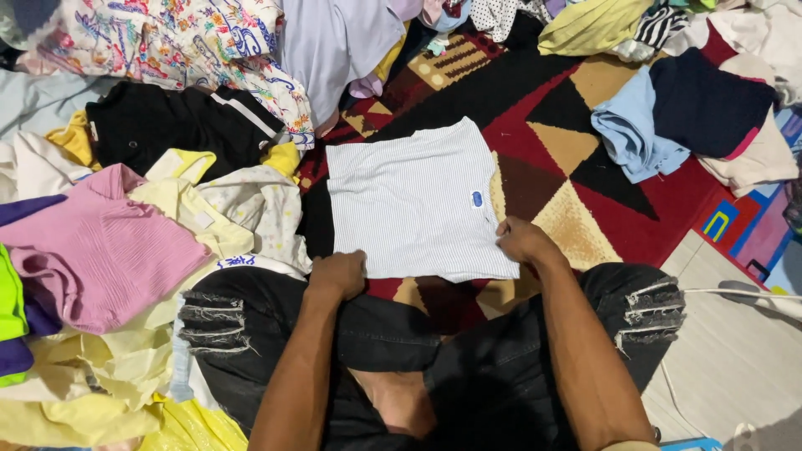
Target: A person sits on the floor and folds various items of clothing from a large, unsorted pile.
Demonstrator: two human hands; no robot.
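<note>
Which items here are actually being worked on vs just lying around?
In hand:
- striped white shirt, spread flat on the rug
- left hand and right hand, gripping its near edge

Lying about:
- pink top
- black garment
- floral fabric
- light blue garment
- yellow clothes

I read this as home floor, laundry sorting spot. Patterned rug (585,125) in red, black, tan over pale floor tiles (735,351). Loose clothes heaped all round: pink top (92,250), floral cloth (167,38), folded stack (702,117). I see no furniture.
</note>
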